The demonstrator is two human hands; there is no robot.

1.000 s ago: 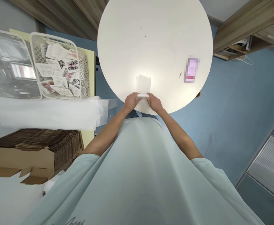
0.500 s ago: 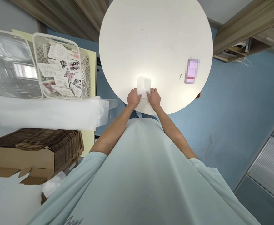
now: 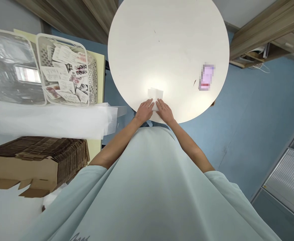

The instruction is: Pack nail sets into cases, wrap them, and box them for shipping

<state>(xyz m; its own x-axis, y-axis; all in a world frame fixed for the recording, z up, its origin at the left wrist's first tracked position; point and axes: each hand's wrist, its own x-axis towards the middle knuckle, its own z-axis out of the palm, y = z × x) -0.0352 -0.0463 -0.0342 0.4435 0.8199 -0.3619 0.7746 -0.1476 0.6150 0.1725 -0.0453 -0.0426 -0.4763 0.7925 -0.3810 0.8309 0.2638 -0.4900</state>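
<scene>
A small white folded sheet (image 3: 156,93), perhaps paper or thin foam, lies near the close edge of the round white table (image 3: 172,43). My left hand (image 3: 145,110) rests on its left side, fingers stretched out and pointing away from me. Against the right side lies my right hand (image 3: 164,110), its fingers extended and flat too. The fingertips nearly meet over the middle of the sheet and cover its nearer part. Neither hand is wrapped round anything.
A blurred-out pinkish rectangle (image 3: 207,77) lies on the table's right. At left, a side table (image 3: 94,147) bears a white basket (image 3: 93,80) of printed cards, a basket of clear plastic (image 3: 8,77), white translucent sheets (image 3: 48,118) and stacked flat cardboard (image 3: 68,157).
My hands have gone from gripping the sheet's sides with bent fingers to lying flat on it, fingers extended. The sheet sits slightly closer to me and looks flatter.
</scene>
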